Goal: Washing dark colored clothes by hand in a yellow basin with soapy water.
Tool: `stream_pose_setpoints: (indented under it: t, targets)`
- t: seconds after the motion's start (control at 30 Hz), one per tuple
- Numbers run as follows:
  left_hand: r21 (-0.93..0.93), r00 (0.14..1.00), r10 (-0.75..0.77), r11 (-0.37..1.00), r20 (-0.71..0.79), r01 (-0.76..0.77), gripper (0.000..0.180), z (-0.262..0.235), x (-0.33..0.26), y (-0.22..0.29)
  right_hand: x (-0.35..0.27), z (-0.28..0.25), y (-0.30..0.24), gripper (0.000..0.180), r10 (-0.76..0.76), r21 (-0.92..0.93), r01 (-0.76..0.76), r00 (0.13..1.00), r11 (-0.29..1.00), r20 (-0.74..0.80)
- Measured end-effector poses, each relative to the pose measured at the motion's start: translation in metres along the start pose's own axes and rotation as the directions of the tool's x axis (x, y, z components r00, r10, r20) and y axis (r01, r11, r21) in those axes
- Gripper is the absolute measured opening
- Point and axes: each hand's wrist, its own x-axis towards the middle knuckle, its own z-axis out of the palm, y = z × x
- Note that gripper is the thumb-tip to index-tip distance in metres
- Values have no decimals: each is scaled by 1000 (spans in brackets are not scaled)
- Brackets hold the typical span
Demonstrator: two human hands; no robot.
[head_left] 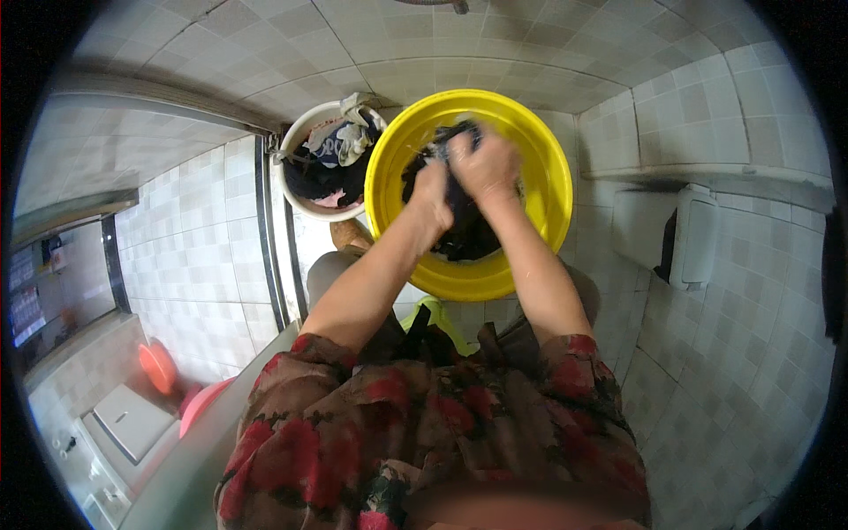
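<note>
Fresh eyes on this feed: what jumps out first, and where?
The bright yellow tub, upper centre, grabs the eye; over it, the left hand and blurred right hand grip dark cloth. Just left of it sits a smaller whitish basin of clothes. Below, the wearer's red-flowered shirt fills the lower middle.

Near twelve o'clock are two hands, one left hand [430, 193] and one right hand [488, 164], one yellow tub [558, 177] and dark clothes [466, 237] too bunched to count. Between ten and eleven: one white bucket [329, 213], several garments [329, 150]. Toward eight: one orange basin [157, 366], one pink basin [200, 408].
</note>
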Motion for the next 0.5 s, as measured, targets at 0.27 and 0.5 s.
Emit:
stream_pose_setpoints:
  t: [0.27,0.5]
  targets:
    - [-137,649,407,895,643,-425,32,-81,44,1,-66,-5,-57,15,-480,187,467,877,864,27]
    - [124,993,52,990,105,-65,25,26,-38,9,19,-8,11,43,73,78,-70,997,995,-38]
